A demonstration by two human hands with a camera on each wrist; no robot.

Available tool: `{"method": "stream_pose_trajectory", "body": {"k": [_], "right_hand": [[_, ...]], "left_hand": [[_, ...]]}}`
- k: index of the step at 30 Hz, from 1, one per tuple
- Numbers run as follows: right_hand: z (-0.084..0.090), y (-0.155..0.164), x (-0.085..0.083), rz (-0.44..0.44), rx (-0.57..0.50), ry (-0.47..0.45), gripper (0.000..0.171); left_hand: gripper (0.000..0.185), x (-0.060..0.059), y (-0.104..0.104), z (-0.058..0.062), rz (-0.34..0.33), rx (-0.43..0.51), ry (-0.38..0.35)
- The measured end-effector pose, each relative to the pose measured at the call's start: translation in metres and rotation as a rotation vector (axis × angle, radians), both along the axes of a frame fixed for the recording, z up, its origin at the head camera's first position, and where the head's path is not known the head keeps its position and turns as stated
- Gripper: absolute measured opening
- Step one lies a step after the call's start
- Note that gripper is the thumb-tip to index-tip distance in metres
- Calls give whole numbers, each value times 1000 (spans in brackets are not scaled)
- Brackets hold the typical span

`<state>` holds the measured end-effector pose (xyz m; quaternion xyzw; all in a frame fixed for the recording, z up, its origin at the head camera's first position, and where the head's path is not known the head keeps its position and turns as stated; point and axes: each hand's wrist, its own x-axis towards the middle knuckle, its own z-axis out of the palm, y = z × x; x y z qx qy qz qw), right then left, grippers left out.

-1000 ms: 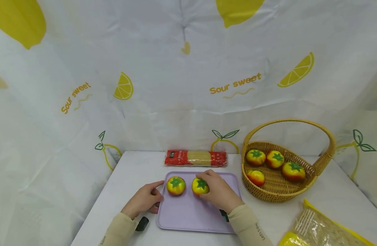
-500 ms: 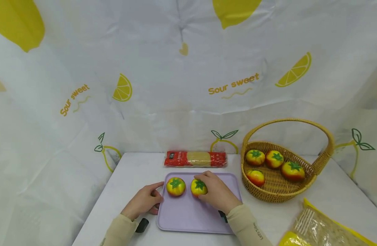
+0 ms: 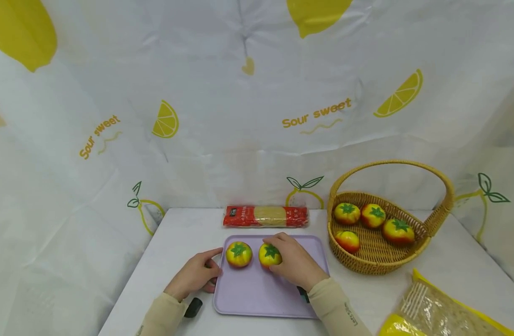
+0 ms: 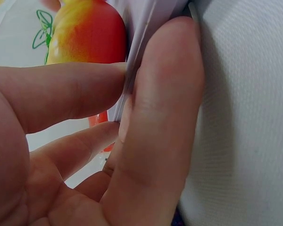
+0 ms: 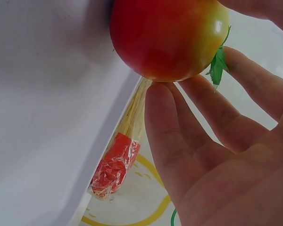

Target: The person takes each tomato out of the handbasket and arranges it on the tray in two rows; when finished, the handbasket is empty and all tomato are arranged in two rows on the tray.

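A lilac tray lies on the white table with two yellow-red tomatoes on it. My left hand pinches the tray's left rim; the left wrist view shows fingers on both sides of the edge. Close by, the left tomato sits untouched near the tray's back-left corner. My right hand holds the other tomato at the tray's back middle, fingers and thumb round its sides. In the right wrist view this tomato shows its red underside and green leafy top; my palm hides part of it in the head view.
Behind the tray lies a red pack of noodles. A wicker basket with several more tomatoes stands at the right, its tall handle arching up. A yellow-edged clear bag lies front right. A lemon-print curtain hangs behind the table.
My right hand and its tomato have shifted slightly left, towards the other tomato. The left hand stays at the tray's rim; the whole view drifts a little.
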<state>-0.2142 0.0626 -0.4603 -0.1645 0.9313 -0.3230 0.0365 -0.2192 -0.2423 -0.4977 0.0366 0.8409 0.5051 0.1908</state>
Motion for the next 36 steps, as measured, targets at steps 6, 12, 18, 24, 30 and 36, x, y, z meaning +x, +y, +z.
{"method": "stream_pose_trajectory", "body": {"k": [6,12,18,24,30,36], "right_hand": [[1,0,0,0,-2,-14,63],[1,1,1,-5,-2,-9,65],[3,2,2,-15,-6,2,65],[16,10,5,-57,25,40,65],[51,44,8,-120,55,44,62],[71,103,15,-131,56,46,55]], "left_hand": [[69,0,-1,-1,2,-7,1],[68,0,2,1,12,-24,-4],[68,0,3,2,18,-31,-5],[68,-2,0,-1,-1,-29,5],[69,0,3,2,24,-40,-14],[68,1,1,6,43,-61,-28]]}}
